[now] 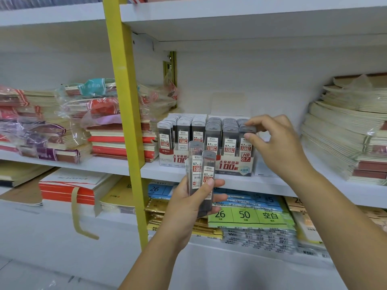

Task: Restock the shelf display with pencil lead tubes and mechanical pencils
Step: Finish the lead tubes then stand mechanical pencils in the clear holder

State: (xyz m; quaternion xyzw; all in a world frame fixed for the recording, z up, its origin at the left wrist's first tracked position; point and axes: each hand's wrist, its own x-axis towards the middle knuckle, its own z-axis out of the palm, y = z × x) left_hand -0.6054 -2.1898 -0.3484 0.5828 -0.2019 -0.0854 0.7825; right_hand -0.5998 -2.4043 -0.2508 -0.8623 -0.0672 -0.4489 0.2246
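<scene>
left hand (189, 203) grips lead tubes (201, 176); right hand (274, 143) apparently pinches boxed tube (247, 136)

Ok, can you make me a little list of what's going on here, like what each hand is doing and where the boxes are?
left hand: holds two lead tubes upright, below the shelf edge
right hand: pinches the top of a tube in the front right row of the 0.7 box
0.7 box: on the white shelf, rows look full
0.5 box: touching the 0.7 box, on its left
notebooks: stacked to the right of the boxes
yellow post: left of the boxes
</scene>
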